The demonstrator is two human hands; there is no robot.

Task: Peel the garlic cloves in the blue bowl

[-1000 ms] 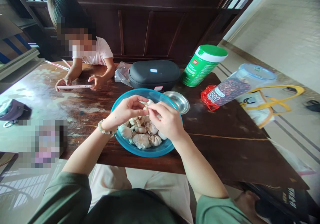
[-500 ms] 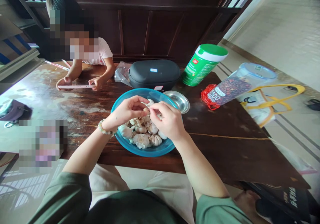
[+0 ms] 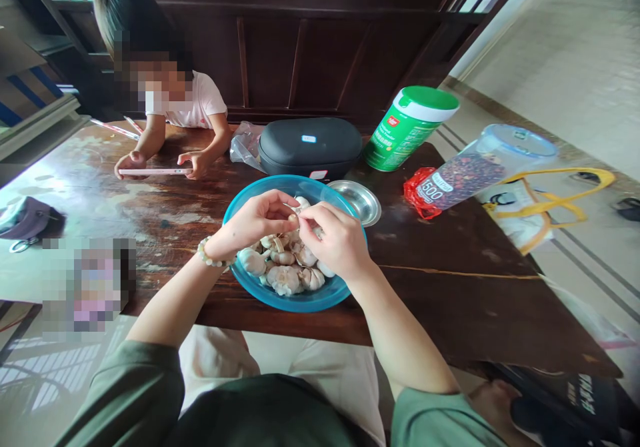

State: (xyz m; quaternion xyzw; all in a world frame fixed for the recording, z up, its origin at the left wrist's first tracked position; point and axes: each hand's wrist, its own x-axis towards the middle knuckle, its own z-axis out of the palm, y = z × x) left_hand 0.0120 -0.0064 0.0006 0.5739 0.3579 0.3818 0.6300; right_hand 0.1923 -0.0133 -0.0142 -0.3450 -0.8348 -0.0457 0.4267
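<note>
A blue plastic basin [image 3: 290, 304] holding several garlic bulbs [image 3: 284, 279] stands on the dark wooden table in front of me. Over it, my left hand [image 3: 260, 220], with a beaded bracelet at the wrist, pinches a small garlic clove [image 3: 293, 219] between thumb and fingers. My right hand [image 3: 337, 237] meets it from the right, its thumb and forefinger pressed together against the clove. Whatever lies between the right fingertips is too small to make out. Behind the basin's right rim sits a shallow metal bowl [image 3: 367, 204], partly hidden.
A black zip case [image 3: 310, 144] and a green-lidded canister [image 3: 405, 134] stand behind the basin. To the right are a clear jar [image 3: 467, 177] and a red plastic bag [image 3: 421, 194]. Across the table a person [image 3: 207, 104] holds a phone [image 3: 156, 171].
The view has shifted very slightly. Both hands stay together over the basin, with only small finger movements at the clove.
</note>
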